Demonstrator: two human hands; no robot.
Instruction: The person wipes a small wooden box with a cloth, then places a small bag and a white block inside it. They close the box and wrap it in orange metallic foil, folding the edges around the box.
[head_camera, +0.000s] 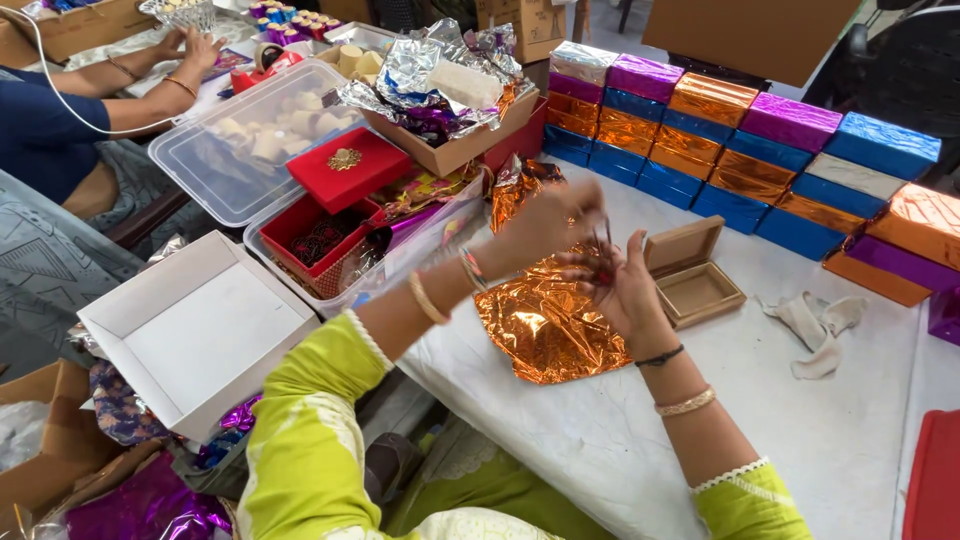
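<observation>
Your left hand (545, 225) is blurred, its fingers bunched and reaching toward your right palm; you cannot tell whether it grips anything. Your right hand (622, 290) lies palm up, fingers spread loosely, with a small dark red piece (603, 275) resting on it where the left fingertips meet it. Both hands hover just above the crumpled orange foil (545, 330) on the white worktop (850, 440). An open wooden box (692, 275) sits just right of your right hand, with a rag (815, 325) beyond it.
</observation>
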